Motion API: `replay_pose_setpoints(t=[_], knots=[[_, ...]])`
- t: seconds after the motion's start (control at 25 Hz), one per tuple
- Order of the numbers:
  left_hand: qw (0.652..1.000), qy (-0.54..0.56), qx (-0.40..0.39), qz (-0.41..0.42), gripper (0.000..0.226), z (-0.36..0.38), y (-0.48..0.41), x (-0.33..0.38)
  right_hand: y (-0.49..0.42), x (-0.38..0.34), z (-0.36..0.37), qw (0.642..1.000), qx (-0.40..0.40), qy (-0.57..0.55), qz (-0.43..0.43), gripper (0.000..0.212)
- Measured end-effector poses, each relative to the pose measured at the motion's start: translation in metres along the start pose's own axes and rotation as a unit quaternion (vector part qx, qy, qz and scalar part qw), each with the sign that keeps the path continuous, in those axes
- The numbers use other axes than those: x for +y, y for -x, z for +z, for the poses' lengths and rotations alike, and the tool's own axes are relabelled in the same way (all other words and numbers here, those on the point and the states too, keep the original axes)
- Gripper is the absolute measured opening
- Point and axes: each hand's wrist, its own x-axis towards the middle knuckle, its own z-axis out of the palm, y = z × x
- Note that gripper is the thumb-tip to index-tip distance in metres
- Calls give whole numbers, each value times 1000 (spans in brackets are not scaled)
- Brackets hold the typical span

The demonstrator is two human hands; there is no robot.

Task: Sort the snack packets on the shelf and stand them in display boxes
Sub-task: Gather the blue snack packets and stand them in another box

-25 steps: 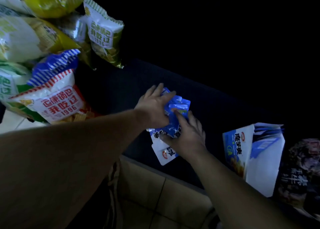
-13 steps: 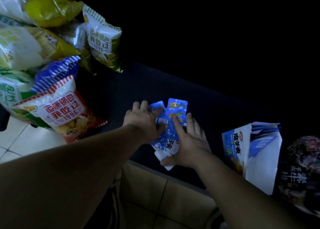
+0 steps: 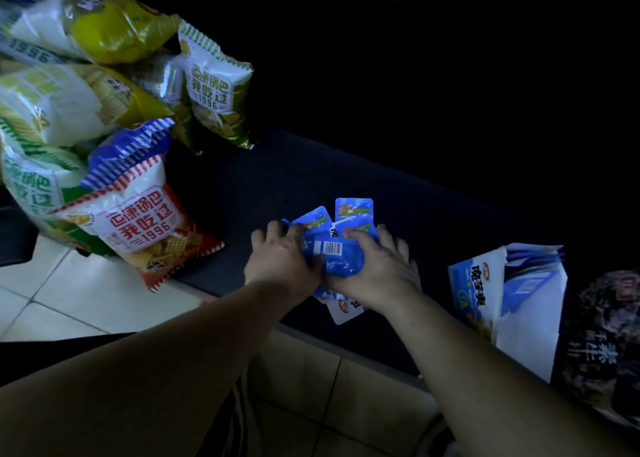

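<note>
Left of the blue-and-white cardboard display box (image 3: 478, 285), left hand (image 3: 281, 261) and right hand (image 3: 379, 271) clasp the small blue foil snack packets (image 3: 337, 249) — gathering, I judge — which next need squaring and standing inside it.

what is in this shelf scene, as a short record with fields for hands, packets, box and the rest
hands: left hand and right hand grip one pile from either side
packets: small blue foil snack packets, loosely piled on the dark flat shelf near its front edge
box: blue-and-white cardboard display box, right of the pile, apart from it
rest: large red-striped plastic crisp bag among green ones, left
</note>
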Motion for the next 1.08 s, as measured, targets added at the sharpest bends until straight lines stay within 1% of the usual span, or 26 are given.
replay_pose_setpoints(t=[0.08,0.16,0.2,0.28,0.32,0.36,0.44,0.52,0.6,0.64,0.68,0.76,0.88,0.92,0.96,1.0,1.04,1.08], knots=[[993,110,3,40,61,0,-2,3,-4,0,2,999,24,28,-12,92],[982,176,28,53,61,-6,-6,-3,-11,0,1,998,51,37,-14,89],[982,176,55,35,62,-8,-6,-9,-14,0,1,997,62,46,-14,90],[985,136,90,-56,56,-12,-4,-19,-21,-2,2,993,86,82,-21,96],[984,119,83,-99,52,-11,0,-21,-25,-4,3,992,90,89,-21,100],[981,131,69,-124,49,-6,3,-21,-27,-7,4,993,89,78,-13,104],[964,226,52,-129,44,4,7,-14,-30,-12,5,995,88,40,10,108],[937,320,36,-135,32,8,6,-1,-33,-15,6,994,105,18,28,109],[907,385,15,-169,20,9,8,9,-33,-14,9,991,127,-18,45,105],[898,398,6,-189,20,9,10,12,-33,-13,11,988,137,-42,56,102],[892,405,3,-198,22,11,10,13,-33,-13,12,984,147,-67,67,100],[897,398,-1,-191,27,15,11,13,-34,-12,12,979,153,-106,81,98],[892,413,-29,-181,60,22,-3,4,-34,-13,9,987,101,-103,64,91],[888,423,-33,-180,68,21,-9,1,-32,-11,8,991,87,-86,53,92],[888,423,-36,-178,70,13,-10,3,-31,-9,6,993,81,-73,42,95],[892,416,-33,-171,64,7,-12,3,-29,-7,5,994,83,-68,38,101],[893,417,-19,-169,52,2,-14,2,-28,-5,4,992,86,-77,41,109],[885,433,3,-173,37,-1,-16,3,-27,-3,2,990,88,-97,51,118]])
